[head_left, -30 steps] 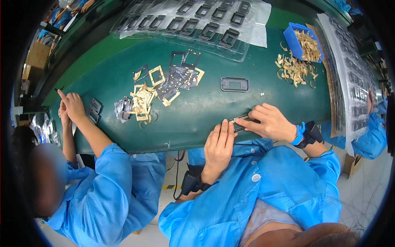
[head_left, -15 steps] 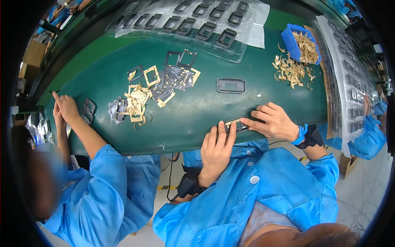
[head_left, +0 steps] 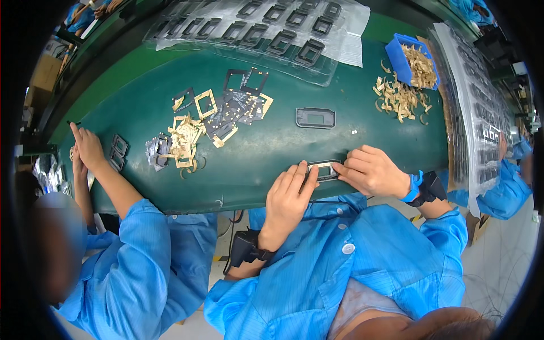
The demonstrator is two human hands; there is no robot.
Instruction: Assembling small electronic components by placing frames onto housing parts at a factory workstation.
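Note:
A small dark rectangular frame [head_left: 325, 177] with a pale gold strip along its far side lies at the table's near edge between my hands. My left hand [head_left: 288, 195] grips its left end, with the fingers on top and the thumb low at the near side. At the opposite end, my right hand [head_left: 371, 171] pinches the rim between bent fingers and thumb. Farther off, a second dark frame [head_left: 315, 118] with a rectangular window lies flat on the table. Small white bits [head_left: 355, 132] sit to the right of it.
Gold and black cut-out sheets [head_left: 238, 106] lie piled left of centre. A blue bin [head_left: 400, 59] of curled tan strips stands at the far right, more strips spilled beside it. Clear trays [head_left: 326, 71] of dark frames lie at the back. A co-worker's hand [head_left: 89, 148] is at far left.
My left hand has drawn back to the left end of the frame, uncovering more of its middle. The frame now lies more level, and my right fingers have closed on its right end.

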